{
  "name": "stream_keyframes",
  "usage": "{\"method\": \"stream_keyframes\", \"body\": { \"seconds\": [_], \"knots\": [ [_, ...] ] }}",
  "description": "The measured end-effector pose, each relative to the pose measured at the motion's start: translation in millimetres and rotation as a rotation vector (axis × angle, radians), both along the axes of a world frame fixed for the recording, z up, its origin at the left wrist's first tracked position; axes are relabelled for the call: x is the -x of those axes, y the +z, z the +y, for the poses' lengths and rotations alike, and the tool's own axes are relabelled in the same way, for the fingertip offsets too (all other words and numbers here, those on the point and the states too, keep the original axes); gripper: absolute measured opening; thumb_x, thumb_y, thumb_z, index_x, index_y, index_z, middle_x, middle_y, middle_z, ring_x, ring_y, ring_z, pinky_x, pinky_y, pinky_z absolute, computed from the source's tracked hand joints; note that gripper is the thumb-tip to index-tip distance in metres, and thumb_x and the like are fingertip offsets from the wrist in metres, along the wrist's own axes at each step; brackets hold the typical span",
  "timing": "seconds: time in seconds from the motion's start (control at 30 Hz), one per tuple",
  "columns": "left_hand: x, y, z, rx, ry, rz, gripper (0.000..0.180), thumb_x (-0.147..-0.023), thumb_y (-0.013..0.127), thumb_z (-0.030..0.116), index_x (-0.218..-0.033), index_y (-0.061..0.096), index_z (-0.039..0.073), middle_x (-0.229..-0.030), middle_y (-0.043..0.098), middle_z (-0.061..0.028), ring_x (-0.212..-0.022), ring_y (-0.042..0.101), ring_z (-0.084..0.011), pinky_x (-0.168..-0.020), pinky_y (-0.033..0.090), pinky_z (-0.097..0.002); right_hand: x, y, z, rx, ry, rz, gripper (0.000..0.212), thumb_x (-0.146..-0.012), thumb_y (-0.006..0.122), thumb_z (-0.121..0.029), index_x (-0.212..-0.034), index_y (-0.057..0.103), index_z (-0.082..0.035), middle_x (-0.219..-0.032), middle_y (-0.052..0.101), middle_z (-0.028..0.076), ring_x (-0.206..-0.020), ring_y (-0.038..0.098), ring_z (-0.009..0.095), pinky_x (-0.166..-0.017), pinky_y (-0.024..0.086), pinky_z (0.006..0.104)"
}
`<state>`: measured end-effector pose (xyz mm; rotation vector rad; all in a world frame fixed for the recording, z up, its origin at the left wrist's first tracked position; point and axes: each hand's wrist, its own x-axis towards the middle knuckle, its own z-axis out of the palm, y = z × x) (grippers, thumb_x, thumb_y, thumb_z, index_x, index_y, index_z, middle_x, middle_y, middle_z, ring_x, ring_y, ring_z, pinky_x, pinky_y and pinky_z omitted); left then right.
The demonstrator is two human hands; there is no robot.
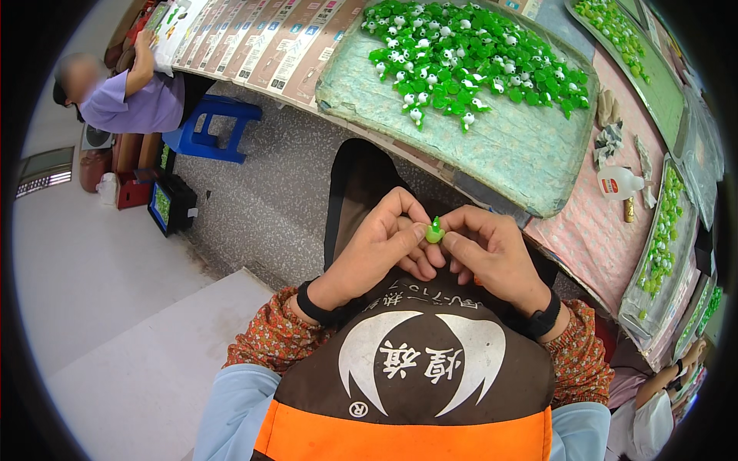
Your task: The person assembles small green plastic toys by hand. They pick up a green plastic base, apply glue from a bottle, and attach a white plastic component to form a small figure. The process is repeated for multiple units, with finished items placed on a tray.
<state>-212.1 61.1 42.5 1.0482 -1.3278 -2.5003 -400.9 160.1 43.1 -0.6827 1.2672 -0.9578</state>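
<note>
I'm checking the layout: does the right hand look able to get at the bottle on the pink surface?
Probably yes: nothing tall seems to stand between the right hand and the bottle, though that hand is busy with the small green piece.

Small green piece (pixel 435 233): plastic-looking, glossy, slightly translucent. Heaped green-and-white pieces (pixel 461 58), same shiny plastic look. Tray lining (pixel 523 161) wrinkled, low sheen (cloth or film, can't tell). Stool (pixel 204 140) smooth plastic. Apron (pixel 415 411) matt cloth; oversleeves (pixel 265 336) printed cloth, gathered. Bottle (pixel 629 181) translucent plastic. Floor (pixel 269 192) hard, speckled.
</note>
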Motion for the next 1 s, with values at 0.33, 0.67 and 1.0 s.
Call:
{"method": "stream_keyframes", "body": {
  "seconds": [0.33, 0.67, 1.0],
  "knots": [
    [2, 1, 0, -0.066, 0.034, -0.015, 0.014, -0.107, 0.05, 0.017, -0.11, 0.043, 0.005, -0.09, 0.069, -0.0136, -0.074, 0.072, -0.0169, -0.066, 0.062, -0.0275, 0, 0, 0, 0.013, -0.001, 0.001, 0.021, -0.1, 0.061, -0.016, -0.108, 0.068, 0.002, -0.077, 0.066, 0.001, -0.064, 0.06, 0.004, -0.052, 0.052, 0.0208],
    [4, 4, 5, 0.116, 0.026, -0.042, 0.011, -0.105, 0.05, 0.008, -0.111, 0.042, 0.004, -0.093, 0.066, -0.0096, -0.08, 0.07, -0.0135, -0.069, 0.059, -0.0239, -3, -1, -2, 0.027, -0.006, 0.062, 0.024, -0.097, 0.071, -0.02, -0.101, 0.071, 0.003, -0.08, 0.067, 0.004, -0.064, 0.061, 0.006, -0.051, 0.052, 0.0227],
    [3, -1, 6, 0.175, 0.013, -0.032, 0.012, -0.105, 0.052, 0.007, -0.113, 0.043, 0.005, -0.097, 0.065, -0.0082, -0.085, 0.068, -0.0111, -0.073, 0.058, -0.0247, -3, -9, 3, 0.112, -0.033, 0.044, 0.019, -0.102, 0.059, -0.01, -0.109, 0.069, 0.005, -0.092, 0.065, 0.007, -0.068, 0.065, 0.011, -0.058, 0.056, 0.0249]
  ]
}}
